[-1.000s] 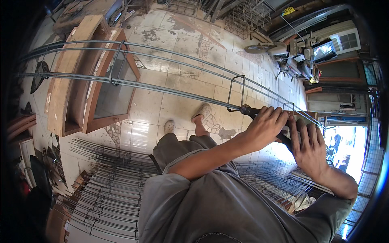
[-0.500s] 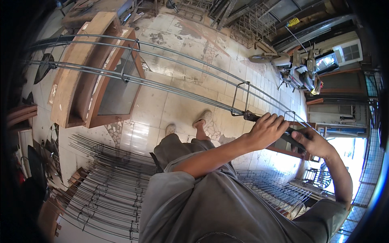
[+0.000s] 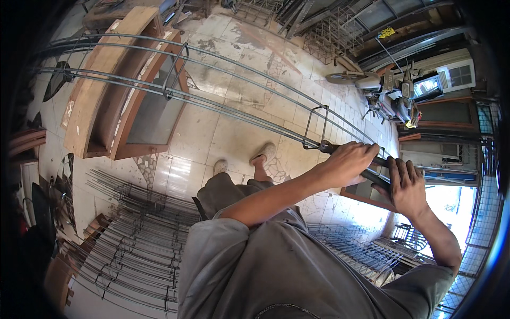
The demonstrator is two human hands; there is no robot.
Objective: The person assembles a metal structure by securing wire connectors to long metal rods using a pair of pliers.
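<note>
A long rebar cage (image 3: 234, 112) of thin steel bars and square stirrups runs across the view in front of me, from upper left to right. My left hand (image 3: 350, 164) is closed round the dark handles of a pair of pincers, close behind the tool's head. The pincers (image 3: 328, 147) have their jaws at the lower corner of a square stirrup (image 3: 317, 127), where it meets the bars. My right hand (image 3: 406, 186) grips the handles farther back, fingers over the top and thumb below. The exact bite of the jaws is too small to tell.
Under the cage's left part stands a wooden frame box (image 3: 109, 90). Stacked rebar cages (image 3: 133, 239) lie at lower left, and more bars (image 3: 356, 247) lie at lower right. A motorcycle (image 3: 390, 93) stands at upper right. My feet (image 3: 263, 153) are on the tiled floor.
My right hand has turned, its fingers now over the handles, and the handles have spread apart. My left hand stays near the pincers' head. The cage's left part sits slightly higher in view.
</note>
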